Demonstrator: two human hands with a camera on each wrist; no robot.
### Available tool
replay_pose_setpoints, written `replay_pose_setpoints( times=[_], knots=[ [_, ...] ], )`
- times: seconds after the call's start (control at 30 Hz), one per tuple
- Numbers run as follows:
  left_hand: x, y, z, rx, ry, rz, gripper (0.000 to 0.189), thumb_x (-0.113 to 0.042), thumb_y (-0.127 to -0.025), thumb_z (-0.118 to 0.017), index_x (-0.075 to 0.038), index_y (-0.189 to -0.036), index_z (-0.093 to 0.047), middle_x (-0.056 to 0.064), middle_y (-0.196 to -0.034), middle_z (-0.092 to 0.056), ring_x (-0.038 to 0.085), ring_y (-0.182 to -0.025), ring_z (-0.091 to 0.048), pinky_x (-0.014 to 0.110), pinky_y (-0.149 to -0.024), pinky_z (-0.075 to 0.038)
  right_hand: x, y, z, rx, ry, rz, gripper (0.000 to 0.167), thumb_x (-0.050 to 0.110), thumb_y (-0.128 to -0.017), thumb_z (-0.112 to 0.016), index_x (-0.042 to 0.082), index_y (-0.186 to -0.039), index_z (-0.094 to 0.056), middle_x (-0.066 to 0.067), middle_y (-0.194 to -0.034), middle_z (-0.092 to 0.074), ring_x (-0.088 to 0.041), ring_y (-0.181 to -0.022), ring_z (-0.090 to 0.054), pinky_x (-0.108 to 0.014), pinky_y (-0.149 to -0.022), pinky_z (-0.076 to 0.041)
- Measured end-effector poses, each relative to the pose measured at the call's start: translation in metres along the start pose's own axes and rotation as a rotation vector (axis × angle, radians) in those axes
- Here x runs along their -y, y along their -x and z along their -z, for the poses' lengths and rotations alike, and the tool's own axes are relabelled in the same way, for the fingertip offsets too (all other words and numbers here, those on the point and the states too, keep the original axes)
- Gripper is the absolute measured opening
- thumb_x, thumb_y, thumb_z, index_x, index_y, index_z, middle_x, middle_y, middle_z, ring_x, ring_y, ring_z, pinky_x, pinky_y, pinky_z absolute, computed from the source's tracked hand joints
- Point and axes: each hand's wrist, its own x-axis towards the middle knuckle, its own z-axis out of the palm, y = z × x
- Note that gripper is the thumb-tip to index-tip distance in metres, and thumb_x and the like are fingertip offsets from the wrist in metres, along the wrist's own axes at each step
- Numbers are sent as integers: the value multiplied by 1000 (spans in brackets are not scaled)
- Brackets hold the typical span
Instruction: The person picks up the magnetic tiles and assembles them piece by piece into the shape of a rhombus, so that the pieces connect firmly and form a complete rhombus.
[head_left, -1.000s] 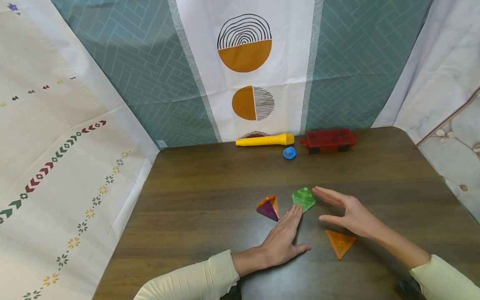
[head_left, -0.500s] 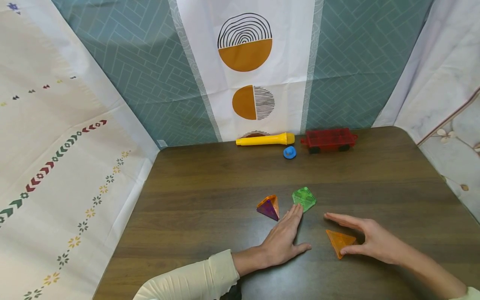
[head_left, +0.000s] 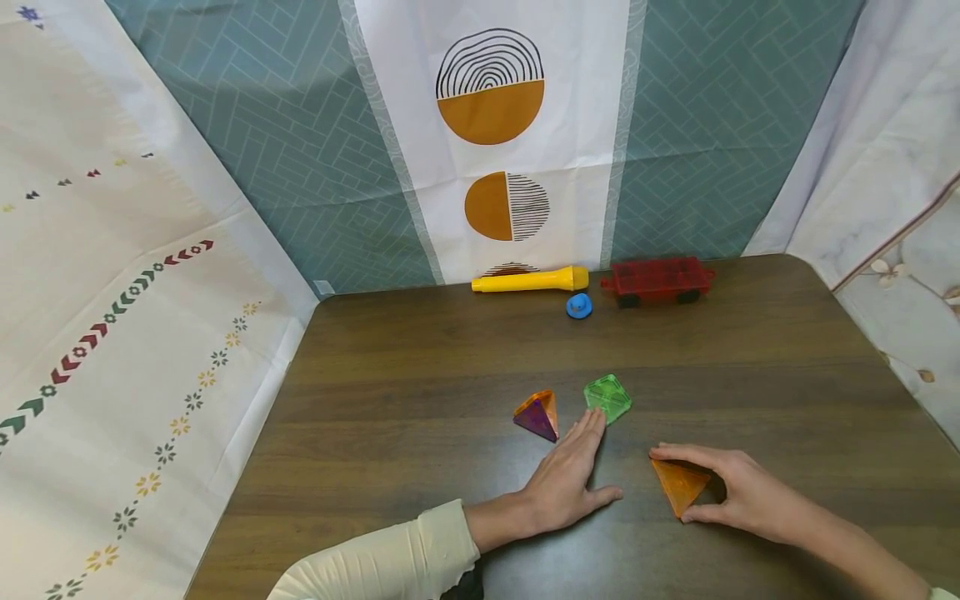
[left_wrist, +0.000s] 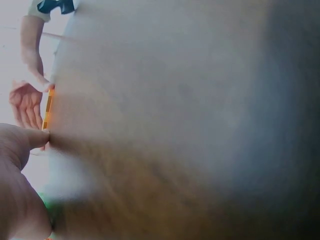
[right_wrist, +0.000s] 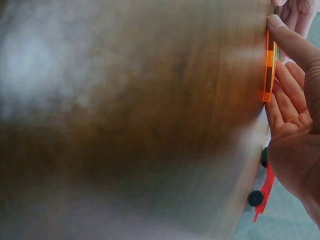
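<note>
Right hand (head_left: 750,492) pinches the orange triangle (head_left: 678,486); probably light, stiff, slick, so corners work. Left hand (head_left: 564,490): straight fingers, gripping nothing.

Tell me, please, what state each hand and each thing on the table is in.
Right hand: grips the orange triangle by its corners.
Left hand: open, reaching to the green piece.
Orange triangle: flat on the table, gripped.
Green piece: lying at the left hand's fingertips.
Orange and purple piece: resting, untouched.
Yellow rod: lying lengthwise, untouched.
Blue piece: resting, untouched.
Red wagon: upright on its wheels, untouched.
</note>
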Motion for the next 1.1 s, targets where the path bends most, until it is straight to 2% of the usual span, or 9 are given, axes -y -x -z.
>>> replay_pose_setpoints(
  times=[0.13, 0.33, 0.67, 0.83, 1.1],
  knots=[
    [0, 0, 0, -2, 3, -1, 102, -43, -97, -79, 6, -166, -23, 20, -173, -23, 27, -161, -20, 35, -128, -21, 3, -3, 0, 0, 27, -14, 80, 32, -76, -96, 14, -147, -63, -3, -140, -68, -2, -127, -60, -9, -99, -45],
    [1, 0, 0, -9, 4, 3, 103, -43, -96, -80, 5, -166, -22, 20, -173, -23, 27, -161, -20, 36, -127, -22, 7, -7, 1, -9, 39, -38, 81, 29, -73, -99, 16, -144, -64, 3, -138, -68, -3, -127, -60, -6, -103, -39],
    [1, -1, 0, -10, 6, -5, 103, -44, -96, -80, 5, -166, -22, 20, -173, -23, 28, -161, -21, 36, -127, -24, 4, -14, 7, -81, 55, -29, 85, 10, -63, -103, 9, -140, -65, 0, -130, -70, -9, -117, -65, -3, -103, -36],
    [2, -2, 1, -15, 0, -10, 103, -45, -96, -80, 5, -166, -22, 19, -173, -23, 28, -161, -21, 35, -127, -24, 3, -18, 10, -84, 37, -24, 84, 5, -63, -102, 8, -138, -65, -2, -128, -69, -11, -110, -67, -6, -97, -44],
    [0, 2, 0, 2, 13, 4, 102, -44, -97, -79, 4, -167, -21, 18, -174, -22, 27, -161, -21, 36, -127, -25, 7, -23, 8, -65, -6, -30, 85, -6, -63, -99, 9, -139, -64, -1, -131, -65, -12, -107, -67, -22, -83, -59]
  ],
)
